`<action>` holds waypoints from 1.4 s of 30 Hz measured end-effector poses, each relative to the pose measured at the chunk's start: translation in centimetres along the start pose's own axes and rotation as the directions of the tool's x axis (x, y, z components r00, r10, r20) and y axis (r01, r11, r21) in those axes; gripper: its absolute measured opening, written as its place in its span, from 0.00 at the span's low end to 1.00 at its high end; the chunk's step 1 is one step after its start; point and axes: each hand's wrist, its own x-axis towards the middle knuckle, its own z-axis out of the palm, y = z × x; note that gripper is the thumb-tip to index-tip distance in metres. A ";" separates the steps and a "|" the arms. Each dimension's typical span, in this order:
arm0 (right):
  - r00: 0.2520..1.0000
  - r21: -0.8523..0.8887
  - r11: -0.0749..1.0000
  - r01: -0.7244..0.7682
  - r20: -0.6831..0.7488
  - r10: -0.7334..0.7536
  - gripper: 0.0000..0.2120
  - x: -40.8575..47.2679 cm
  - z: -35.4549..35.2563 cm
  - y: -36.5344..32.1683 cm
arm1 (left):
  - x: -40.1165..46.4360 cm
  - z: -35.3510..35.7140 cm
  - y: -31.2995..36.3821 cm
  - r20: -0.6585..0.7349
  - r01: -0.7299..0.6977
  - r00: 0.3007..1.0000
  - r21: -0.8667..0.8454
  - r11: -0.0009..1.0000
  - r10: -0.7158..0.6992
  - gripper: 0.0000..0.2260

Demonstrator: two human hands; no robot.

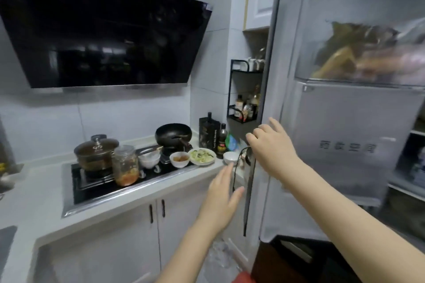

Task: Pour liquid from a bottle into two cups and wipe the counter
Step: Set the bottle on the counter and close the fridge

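Right of centre, the right hand (272, 145) lies against the edge of the open refrigerator door (340, 145), fingers loosely bent; whether they grip the edge cannot be told. The left hand (222, 197) hangs below it at centre frame, fingers straight, holding nothing. The white counter (41, 193) crosses the left half of the frame. On it, at centre, a dark bottle (222, 143) stands upright beside a tall black box (208, 132), with a small white cup (230, 157) just in front. Left of these sit a plate of greens (202, 156), a glass jar (125, 165) and a lidded pot (96, 154) on the black hob (92, 188).
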 end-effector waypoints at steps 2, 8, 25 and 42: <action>1.000 0.008 1.000 -0.026 -0.002 0.026 0.15 -0.5 0.1 1.1 | 2.0 1.6 0.9 0.038 0.007 0.999 -0.067 0.998 -0.004 0.29; 0.998 0.005 0.999 -0.052 -0.031 0.052 0.16 -1.2 0.3 1.1 | 5.7 3.3 3.1 0.058 -0.059 0.996 -0.155 0.986 0.068 0.29; 0.827 0.086 0.995 -0.044 -0.556 0.084 0.07 -11.2 0.2 3.0 | 4.0 3.8 5.5 -0.092 -0.214 0.975 -0.123 0.969 0.203 0.30; 0.645 0.259 0.893 -0.368 -0.620 0.446 0.12 -28.2 -4.7 10.8 | -4.2 13.9 18.8 -0.265 -0.575 0.803 -0.113 0.810 0.533 0.36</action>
